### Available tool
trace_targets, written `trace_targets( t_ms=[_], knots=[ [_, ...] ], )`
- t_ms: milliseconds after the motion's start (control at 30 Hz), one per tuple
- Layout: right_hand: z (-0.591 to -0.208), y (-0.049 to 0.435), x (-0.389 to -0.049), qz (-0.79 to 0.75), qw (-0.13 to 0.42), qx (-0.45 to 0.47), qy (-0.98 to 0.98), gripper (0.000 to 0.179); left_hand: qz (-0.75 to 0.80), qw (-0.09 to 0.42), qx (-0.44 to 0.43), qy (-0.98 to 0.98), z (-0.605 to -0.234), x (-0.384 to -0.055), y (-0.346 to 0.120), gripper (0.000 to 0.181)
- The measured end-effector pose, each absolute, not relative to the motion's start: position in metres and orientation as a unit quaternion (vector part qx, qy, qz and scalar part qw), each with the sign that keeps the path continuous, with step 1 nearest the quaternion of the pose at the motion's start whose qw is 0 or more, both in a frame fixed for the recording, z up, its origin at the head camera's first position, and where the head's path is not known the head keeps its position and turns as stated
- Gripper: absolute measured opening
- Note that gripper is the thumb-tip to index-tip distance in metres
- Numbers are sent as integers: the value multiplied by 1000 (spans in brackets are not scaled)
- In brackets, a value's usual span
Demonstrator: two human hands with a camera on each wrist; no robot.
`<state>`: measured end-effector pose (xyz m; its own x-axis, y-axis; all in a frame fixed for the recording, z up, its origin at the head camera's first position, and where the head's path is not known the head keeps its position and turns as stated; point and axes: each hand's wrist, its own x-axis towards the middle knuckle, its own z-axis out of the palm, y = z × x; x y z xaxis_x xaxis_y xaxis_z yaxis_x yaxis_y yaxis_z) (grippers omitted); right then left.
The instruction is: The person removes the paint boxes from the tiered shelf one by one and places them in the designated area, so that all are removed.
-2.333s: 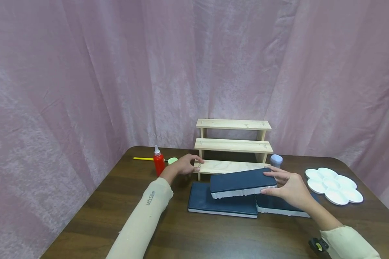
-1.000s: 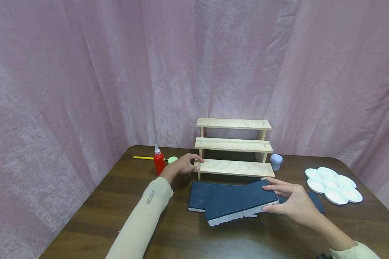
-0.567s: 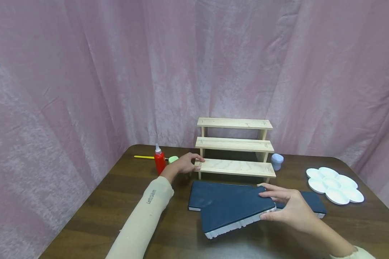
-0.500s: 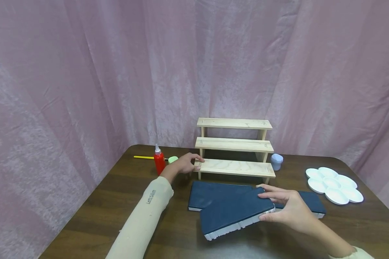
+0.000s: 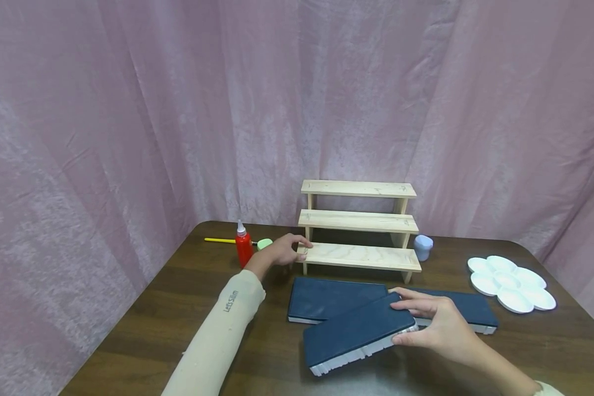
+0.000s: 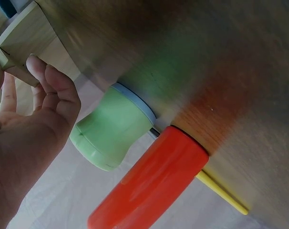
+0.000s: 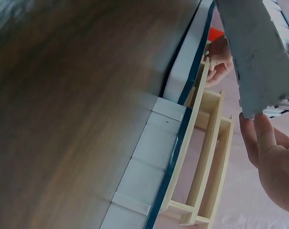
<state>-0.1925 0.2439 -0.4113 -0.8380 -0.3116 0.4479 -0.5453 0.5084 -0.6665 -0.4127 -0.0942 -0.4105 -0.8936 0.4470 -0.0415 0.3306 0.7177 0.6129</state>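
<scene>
My right hand [image 5: 440,324] grips the right end of a flat slab [image 5: 356,333] with a dark navy top and ridged white sides. It is held tilted above the table, its left end toward me; the right wrist view shows its pale grey underside [image 7: 261,57]. Two similar slabs lie behind it: a left slab [image 5: 326,297], partly covered in this view, and a right slab [image 5: 467,307]. At the left end of a three-step wooden shelf [image 5: 361,256], my left hand [image 5: 283,252] pinches the lowest board, fingers curled at its edge in the left wrist view.
Left of the shelf stand a red squeeze bottle [image 5: 244,250] and a light green cup [image 5: 264,243], with a yellow-handled stick [image 5: 220,240] behind them. A lavender cup [image 5: 422,247] stands right of the shelf. A white flower-shaped palette [image 5: 507,280] lies farther right.
My right hand has brought the slab away from the shelf, toward me and slightly left, turning its left end nearer to me. My left hand has stayed at the shelf.
</scene>
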Motion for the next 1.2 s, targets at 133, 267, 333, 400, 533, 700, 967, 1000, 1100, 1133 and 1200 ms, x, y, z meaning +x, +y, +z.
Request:
trace_targets(
  t_ms=[133,267,333,400,533,700,967,1000,1100,1133,1200],
  knots=[
    [-410,241,-190,425,138,245,-860,47,310,93,211,922,-411,-413,-94,32],
    [-411,240,-190,426,136,238,-862,47,307,91,209,924,-411,-413,-94,32],
    [-412,240,-190,427,133,235,-863,46,306,90,209,925,-410,-412,-94,32],
    [-414,240,-190,425,133,236,-864,45,304,88,211,925,-410,-412,-93,31],
    [-415,239,-189,412,125,237,-871,44,307,89,213,923,-410,-413,-93,31],
    [-413,239,-186,411,89,237,-876,43,306,93,212,923,-410,-413,-95,32],
    [-413,244,-187,408,39,240,-880,41,301,89,210,926,-411,-413,-94,32],
    [-413,244,-187,407,34,240,-880,42,300,89,210,926,-411,-413,-94,32],
    [-415,245,-187,404,21,245,-881,43,297,89,209,927,-412,-413,-94,32],
    [-415,245,-187,404,17,247,-881,44,297,89,208,928,-412,-413,-94,32],
    [-417,245,-187,402,14,251,-881,44,296,88,207,928,-412,-414,-94,32]
  ],
)
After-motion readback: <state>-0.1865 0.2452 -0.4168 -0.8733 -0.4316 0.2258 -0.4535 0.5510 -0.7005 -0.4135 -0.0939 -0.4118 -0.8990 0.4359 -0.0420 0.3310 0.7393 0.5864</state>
